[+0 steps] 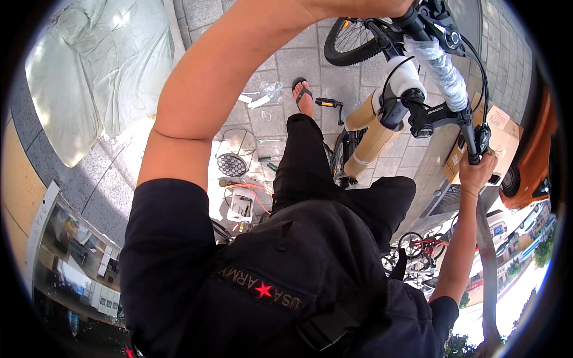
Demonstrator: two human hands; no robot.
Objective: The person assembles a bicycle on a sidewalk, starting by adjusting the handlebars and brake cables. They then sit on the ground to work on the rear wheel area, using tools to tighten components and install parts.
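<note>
The right hand (479, 169) grasps one end of the handlebar (444, 74) at upper right, the left hand (391, 6) is by the other (its fingers' grip I cannot tell), and steadiness likely wants even pressure.

Black short-sleeved shirt (239, 322); chest patch (283, 296), lettered, with red star (263, 289); black buckle (325, 329); black trousers (301, 161); dark thong sandal (304, 91).
</note>
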